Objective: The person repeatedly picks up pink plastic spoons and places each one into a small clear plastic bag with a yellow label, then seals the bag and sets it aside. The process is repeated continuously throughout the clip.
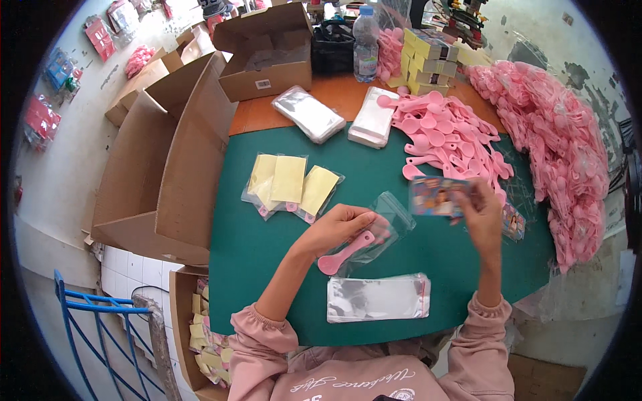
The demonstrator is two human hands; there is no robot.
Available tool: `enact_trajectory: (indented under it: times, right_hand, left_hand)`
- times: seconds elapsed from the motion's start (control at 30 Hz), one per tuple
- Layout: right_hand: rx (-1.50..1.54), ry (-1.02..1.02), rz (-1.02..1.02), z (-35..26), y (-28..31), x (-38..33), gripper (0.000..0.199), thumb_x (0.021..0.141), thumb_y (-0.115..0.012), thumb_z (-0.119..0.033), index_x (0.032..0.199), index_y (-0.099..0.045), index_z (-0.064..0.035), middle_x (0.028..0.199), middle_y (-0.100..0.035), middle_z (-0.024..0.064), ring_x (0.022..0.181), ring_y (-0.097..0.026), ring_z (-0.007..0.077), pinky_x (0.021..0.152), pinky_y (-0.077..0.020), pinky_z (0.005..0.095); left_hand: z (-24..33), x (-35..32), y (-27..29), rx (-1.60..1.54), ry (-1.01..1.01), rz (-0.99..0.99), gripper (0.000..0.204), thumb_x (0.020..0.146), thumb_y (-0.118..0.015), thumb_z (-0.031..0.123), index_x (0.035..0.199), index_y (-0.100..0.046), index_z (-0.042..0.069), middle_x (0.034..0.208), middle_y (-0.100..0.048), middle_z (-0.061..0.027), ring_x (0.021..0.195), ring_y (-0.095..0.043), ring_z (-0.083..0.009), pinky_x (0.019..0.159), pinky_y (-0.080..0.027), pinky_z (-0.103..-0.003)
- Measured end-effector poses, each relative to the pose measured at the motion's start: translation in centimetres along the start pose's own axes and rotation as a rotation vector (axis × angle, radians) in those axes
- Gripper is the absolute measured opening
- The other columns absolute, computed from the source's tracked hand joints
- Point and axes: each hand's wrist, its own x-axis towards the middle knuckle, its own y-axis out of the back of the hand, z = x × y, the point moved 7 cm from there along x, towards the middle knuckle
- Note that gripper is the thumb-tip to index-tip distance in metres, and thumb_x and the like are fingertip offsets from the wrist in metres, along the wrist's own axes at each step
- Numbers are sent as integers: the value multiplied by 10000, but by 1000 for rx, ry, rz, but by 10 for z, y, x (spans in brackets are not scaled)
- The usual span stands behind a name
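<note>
My left hand is closed on a clear plastic bag, which it holds above the green table mat. A pink spoon shows in or against that bag; I cannot tell which. To the right, my right hand grips a colourful printed card, slightly blurred. Near that wrist another printed card lies on the mat. Below the left hand rests a stack of clear bags. Several filled bags with pale yellow cards lie left of centre.
A heap of loose pink spoons spreads at the back right, beside bulky bagged spoons. Two clear-bag stacks, a water bottle and banded card stacks stand behind. Cardboard boxes line the left; one below holds packed bags.
</note>
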Motion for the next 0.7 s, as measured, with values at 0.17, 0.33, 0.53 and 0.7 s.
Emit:
enact_trajectory:
  times: [0.17,0.33,0.53,0.7]
  right_hand:
    - [126,-50,-203,-20,-47,-9,103,815,-575,-54,880,-514,-2,727,-576,27,597,-530,53,437,-444,197]
    - [-27,-49,-414,-19,-54,-10,104,811,-579,-57,862,-510,2,711,-577,33,553,-531,59,423,-432,197]
    - [-167,-114,-813,-1,-99,-21,188,768,-639,-139,798,-518,2,658,-579,52,555,-542,76,450,-426,228]
    - [66,-135,-790,13,-105,-17,178,701,-665,-104,688,-509,-18,584,-510,12,601,-524,66,548,-424,240]
  left_hand:
    - [-4,1,7,80,36,44,337,924,-432,255,1036,-583,-25,840,-630,-51,683,-530,-40,593,-429,-168]
    - [-3,4,-2,203,11,-54,342,919,-446,267,1030,-585,-25,778,-603,-10,672,-482,-28,589,-405,-169]
    - [3,8,-16,475,-146,-128,348,892,-488,282,1089,-560,5,679,-581,-59,576,-463,-95,542,-403,-256]
    - [4,-1,-7,583,-28,-5,482,886,-501,283,1289,-360,60,750,-597,-34,723,-535,-66,605,-436,-223]
